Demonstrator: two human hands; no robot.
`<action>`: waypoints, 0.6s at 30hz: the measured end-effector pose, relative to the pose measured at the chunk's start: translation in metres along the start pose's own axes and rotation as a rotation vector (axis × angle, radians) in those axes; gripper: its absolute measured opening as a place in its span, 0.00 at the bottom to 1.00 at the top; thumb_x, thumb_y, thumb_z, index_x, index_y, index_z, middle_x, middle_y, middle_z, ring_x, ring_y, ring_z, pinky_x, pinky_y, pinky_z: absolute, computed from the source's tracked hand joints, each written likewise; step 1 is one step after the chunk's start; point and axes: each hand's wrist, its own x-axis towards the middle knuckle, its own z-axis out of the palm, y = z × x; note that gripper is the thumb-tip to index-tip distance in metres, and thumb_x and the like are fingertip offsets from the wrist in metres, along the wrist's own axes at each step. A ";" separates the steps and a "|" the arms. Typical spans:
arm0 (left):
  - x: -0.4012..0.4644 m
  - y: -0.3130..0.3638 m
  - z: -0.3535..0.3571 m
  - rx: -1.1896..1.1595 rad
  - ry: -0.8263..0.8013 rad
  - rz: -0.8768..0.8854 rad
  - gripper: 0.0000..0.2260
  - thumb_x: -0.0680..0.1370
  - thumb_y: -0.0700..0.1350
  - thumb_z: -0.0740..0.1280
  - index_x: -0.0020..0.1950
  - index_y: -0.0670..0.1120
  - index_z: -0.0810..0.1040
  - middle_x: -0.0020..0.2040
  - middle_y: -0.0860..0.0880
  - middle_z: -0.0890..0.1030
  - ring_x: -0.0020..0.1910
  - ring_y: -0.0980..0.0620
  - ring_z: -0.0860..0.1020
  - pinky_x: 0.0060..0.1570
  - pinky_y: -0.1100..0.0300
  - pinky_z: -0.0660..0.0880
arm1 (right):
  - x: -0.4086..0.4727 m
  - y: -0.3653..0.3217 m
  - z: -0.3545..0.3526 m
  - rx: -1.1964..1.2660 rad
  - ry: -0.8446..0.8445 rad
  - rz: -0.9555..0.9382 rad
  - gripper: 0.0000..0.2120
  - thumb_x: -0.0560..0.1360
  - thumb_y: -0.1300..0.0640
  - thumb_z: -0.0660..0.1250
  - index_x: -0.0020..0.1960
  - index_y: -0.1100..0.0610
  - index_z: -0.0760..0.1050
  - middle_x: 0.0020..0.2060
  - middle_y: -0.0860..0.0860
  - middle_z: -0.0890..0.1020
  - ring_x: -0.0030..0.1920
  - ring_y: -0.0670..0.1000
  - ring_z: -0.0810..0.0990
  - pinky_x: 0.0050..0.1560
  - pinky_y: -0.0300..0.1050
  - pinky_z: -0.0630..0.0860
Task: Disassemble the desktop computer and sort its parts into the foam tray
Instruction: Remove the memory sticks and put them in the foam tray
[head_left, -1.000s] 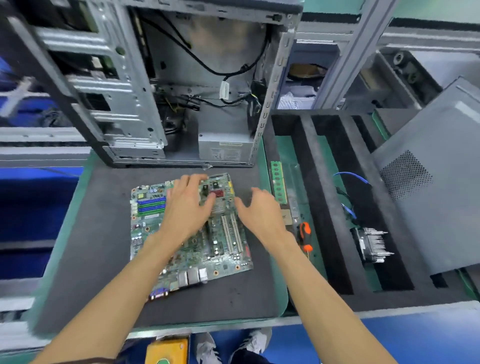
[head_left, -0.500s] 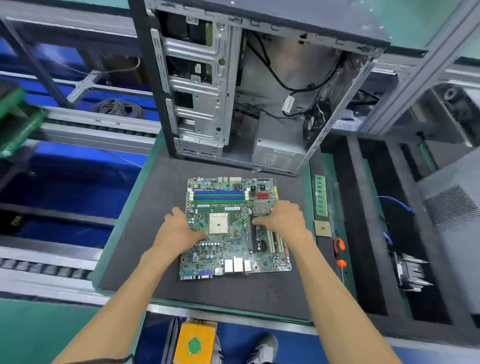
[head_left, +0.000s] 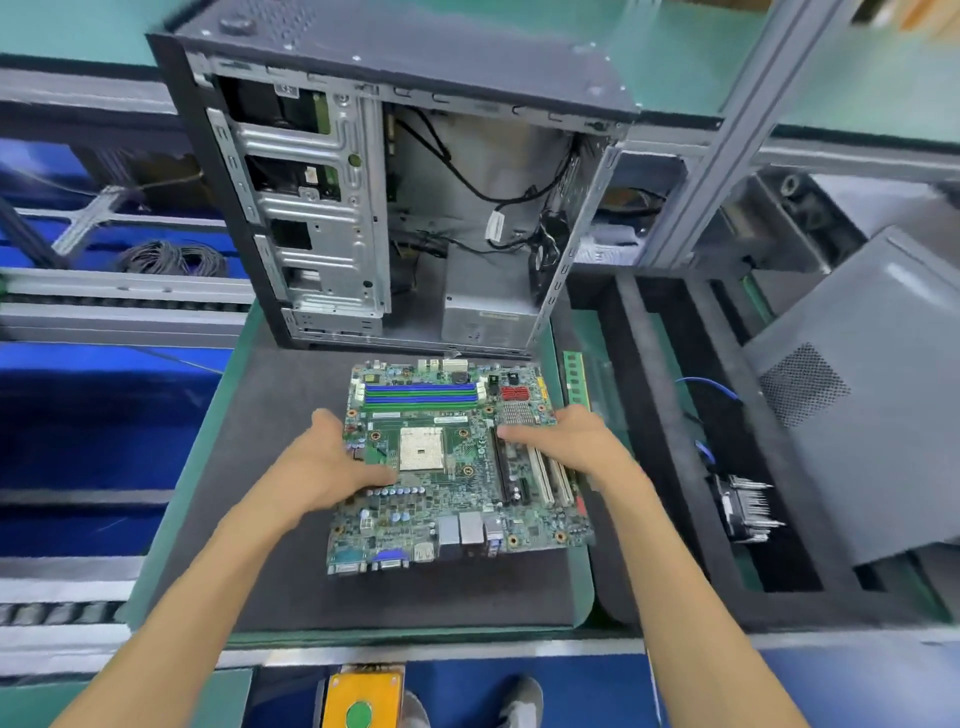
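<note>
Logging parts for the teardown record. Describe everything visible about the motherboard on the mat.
The motherboard is a green printed circuit board lying flat, component side up, on the dark foam mat in front of the open case. It shows blue and green memory slots at its far edge, a bare pale CPU socket mid-board, white and black expansion slots on the right, a small finned heatsink, and rear ports along the near edge. The left hand and right hand rest on it.

Coiled grey cable (head_left: 171, 258) at left; yellow box, green button (head_left: 362, 701), near shoes (head_left: 521, 701).
</note>
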 end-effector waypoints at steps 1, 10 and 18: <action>-0.004 0.014 0.000 0.007 -0.008 0.043 0.41 0.68 0.56 0.79 0.70 0.42 0.60 0.56 0.47 0.74 0.52 0.48 0.74 0.42 0.57 0.70 | -0.005 0.008 -0.015 0.017 0.003 0.004 0.51 0.70 0.30 0.72 0.77 0.64 0.61 0.67 0.58 0.75 0.60 0.55 0.77 0.54 0.47 0.73; 0.003 0.159 0.066 -0.147 -0.194 0.279 0.35 0.68 0.52 0.80 0.63 0.43 0.63 0.29 0.56 0.79 0.24 0.62 0.75 0.23 0.69 0.67 | 0.006 0.102 -0.129 0.088 0.305 0.137 0.47 0.76 0.30 0.63 0.77 0.66 0.61 0.74 0.62 0.68 0.75 0.63 0.64 0.74 0.56 0.63; 0.038 0.244 0.133 -0.171 -0.162 0.295 0.35 0.74 0.50 0.75 0.74 0.44 0.59 0.47 0.48 0.77 0.33 0.55 0.76 0.29 0.62 0.71 | 0.080 0.151 -0.190 0.177 0.459 0.170 0.41 0.77 0.33 0.64 0.75 0.64 0.66 0.73 0.62 0.69 0.74 0.63 0.63 0.71 0.55 0.61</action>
